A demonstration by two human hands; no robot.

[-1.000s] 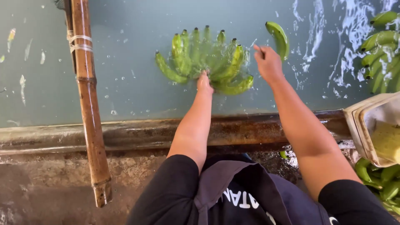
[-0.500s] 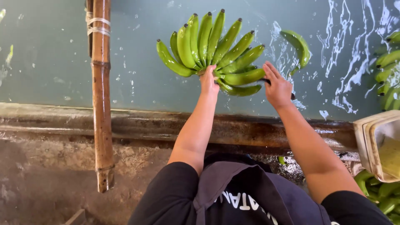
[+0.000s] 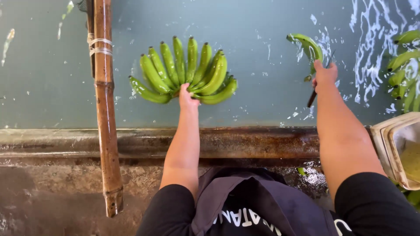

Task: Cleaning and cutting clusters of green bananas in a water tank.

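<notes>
Two bare hands are reaching out over a tank of water (image 3: 262, 26), across its rusty rim (image 3: 245, 142). The left hand (image 3: 187, 97) is closing tightly on the stalk end of a bunch of bananas (image 3: 183, 70), green and fanned out like a spread hand, and is holding it at the water's surface, near the middle of the tank's front edge. The right hand (image 3: 324, 75) is curling shut around a thin dark tool, most likely a knife (image 3: 311, 98), whose dark end is sticking out below the wrist toward the rim. A single banana (image 3: 308, 46), green and curved, is lying at the fingertips of that hand with its stalk end touching them; whether the fingers are also gripping it cannot be told.

Judging by this, the work is sitting at the trimming stage: one banana is lying well apart from the bunch, and the bunch itself is being steadied by its crown. Any further cut is calling for the knife to come back across to the crown beside the left hand, with the blade kept clear of those fingers, since wet fruit is slippery to hold.

A bamboo pole (image 3: 105, 122) with a pale binding is leaning over the rim to the left. More green bananas (image 3: 404, 74) are floating at the right edge, and a pale tub (image 3: 396, 148) is standing just outside the tank there.
</notes>
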